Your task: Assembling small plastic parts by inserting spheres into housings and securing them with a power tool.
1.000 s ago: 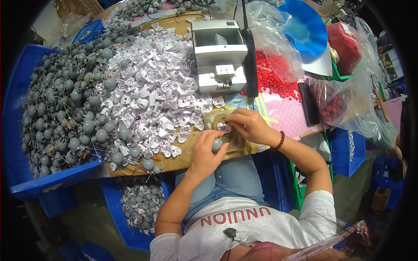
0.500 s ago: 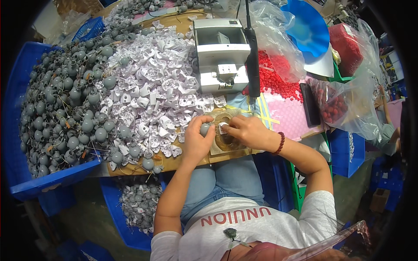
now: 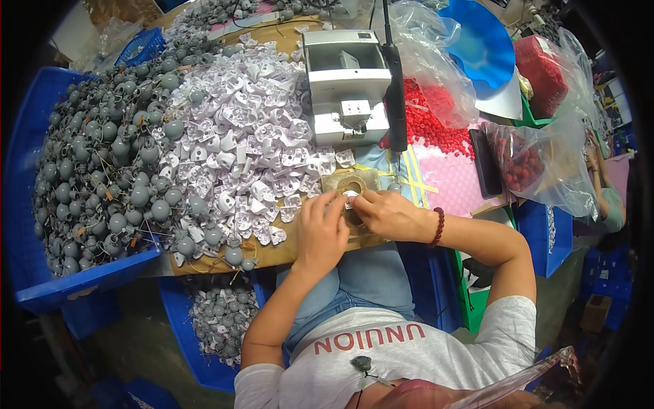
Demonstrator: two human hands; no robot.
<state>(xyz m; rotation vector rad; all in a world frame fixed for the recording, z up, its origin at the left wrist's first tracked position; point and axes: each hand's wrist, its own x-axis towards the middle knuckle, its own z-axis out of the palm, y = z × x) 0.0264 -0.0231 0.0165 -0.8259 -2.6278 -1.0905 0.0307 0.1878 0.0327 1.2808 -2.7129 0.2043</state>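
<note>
My left hand is closed, its fingers bent at the left side of a small white plastic part. From the other side, my right hand pinches the same part with thumb and fingertips; most of it is hidden. Both hands are over a brownish round fixture with a ring-shaped rim, set near the table's front edge. Just beyond the right hand's knuckles shows a grey ball, partly covered; its link to the white part cannot be made out.
Left lies a heap of white plastic parts, then grey balls with wires in a blue bin. A white-and-grey machine stands ahead. At right are red pieces, a black phone-like slab and a clear bag.
My left hand has turned over and covers more of the fixture's near left side. The grey ball at its fingertips no longer shows there; one now shows beyond my right hand.
</note>
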